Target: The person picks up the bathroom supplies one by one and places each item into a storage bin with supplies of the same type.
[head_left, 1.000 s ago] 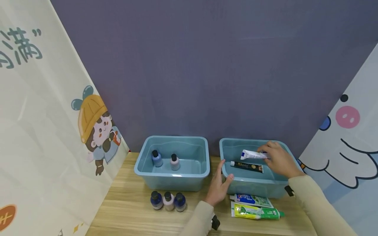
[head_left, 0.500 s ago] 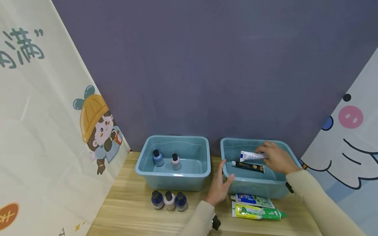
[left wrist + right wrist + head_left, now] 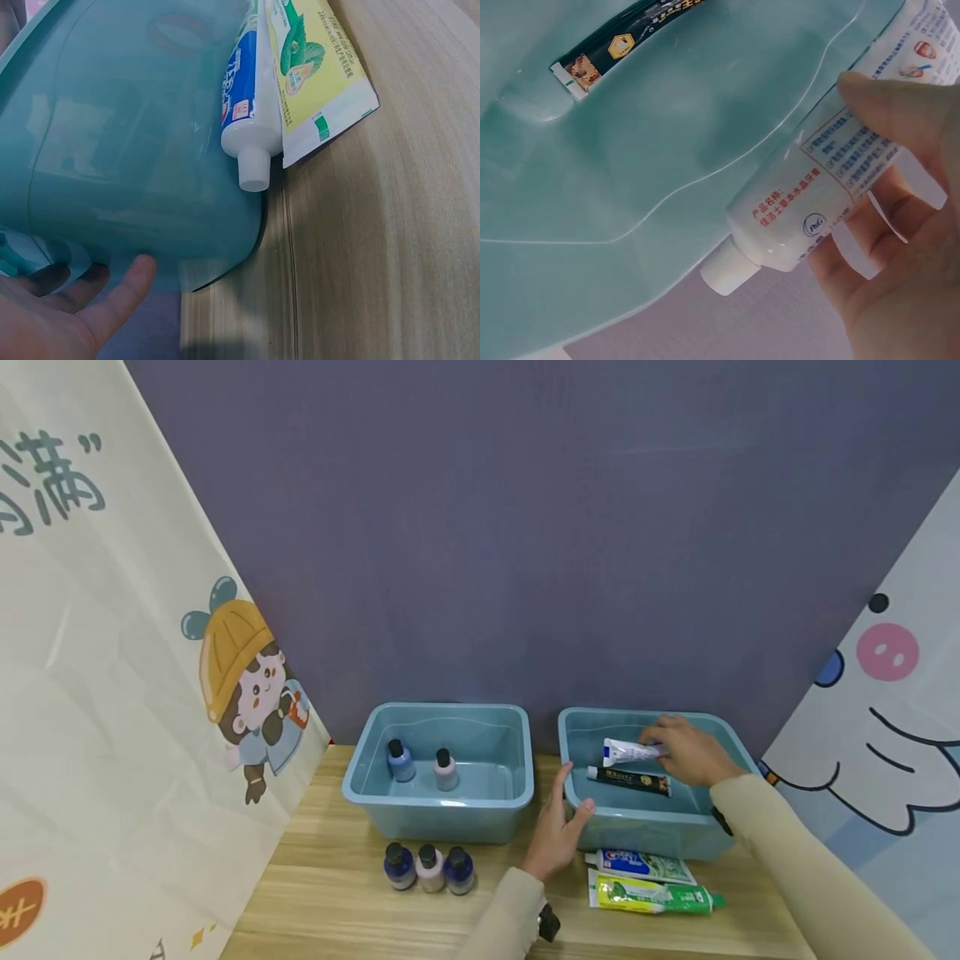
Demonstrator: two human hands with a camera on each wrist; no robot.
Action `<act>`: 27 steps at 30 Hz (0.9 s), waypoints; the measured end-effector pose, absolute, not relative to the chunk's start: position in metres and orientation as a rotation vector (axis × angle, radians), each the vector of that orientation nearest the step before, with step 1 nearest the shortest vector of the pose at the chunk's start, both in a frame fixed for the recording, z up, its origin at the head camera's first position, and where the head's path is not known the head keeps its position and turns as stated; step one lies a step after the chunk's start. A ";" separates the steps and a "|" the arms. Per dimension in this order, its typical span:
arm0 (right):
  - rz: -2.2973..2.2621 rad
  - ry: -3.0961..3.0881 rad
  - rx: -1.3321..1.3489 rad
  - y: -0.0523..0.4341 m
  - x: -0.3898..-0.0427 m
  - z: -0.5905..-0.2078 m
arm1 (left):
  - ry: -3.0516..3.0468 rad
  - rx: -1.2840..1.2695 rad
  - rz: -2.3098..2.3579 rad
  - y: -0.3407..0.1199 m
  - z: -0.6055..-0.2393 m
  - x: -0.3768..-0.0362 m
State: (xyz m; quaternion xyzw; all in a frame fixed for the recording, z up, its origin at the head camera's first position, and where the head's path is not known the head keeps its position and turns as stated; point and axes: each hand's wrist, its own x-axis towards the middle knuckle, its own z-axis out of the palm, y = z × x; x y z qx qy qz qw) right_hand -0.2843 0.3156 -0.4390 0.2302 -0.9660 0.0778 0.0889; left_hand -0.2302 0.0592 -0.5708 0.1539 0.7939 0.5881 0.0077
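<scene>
While the left hand (image 3: 555, 835) rests flat on the right-hand blue plastic bin (image 3: 645, 835), the right hand (image 3: 693, 756) pinches a soft, light white toothpaste tube (image 3: 626, 750) mid-body inside it, cap beyond the fingers

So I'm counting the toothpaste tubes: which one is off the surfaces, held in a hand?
The white tube, pinched by the right hand above the right bin; the black tube lies inside, two lie on the table.

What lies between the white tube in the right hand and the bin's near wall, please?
A black tube lies on the bin floor between the white tube and the near wall, as the head view shows.
</scene>
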 end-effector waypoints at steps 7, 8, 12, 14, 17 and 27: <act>0.267 -2.905 0.718 0.316 -0.295 -0.444 | 2.487 0.502 1.844 0.059 -0.572 -0.232; 0.269 -2.910 0.725 0.316 -0.296 -0.444 | 2.490 0.501 1.842 0.060 -0.572 -0.232; 0.276 -2.931 0.750 0.316 -0.298 -0.444 | 2.502 0.499 1.843 0.060 -0.572 -0.231; 0.280 -2.940 0.769 0.315 -0.300 -0.444 | 2.505 0.497 1.844 0.061 -0.572 -0.231; 0.279 -2.966 0.767 0.314 -0.302 -0.443 | 2.507 0.491 1.848 0.061 -0.572 -0.230; 0.239 -3.058 0.745 0.311 -0.313 -0.446 | 2.508 0.526 1.851 0.060 -0.567 -0.226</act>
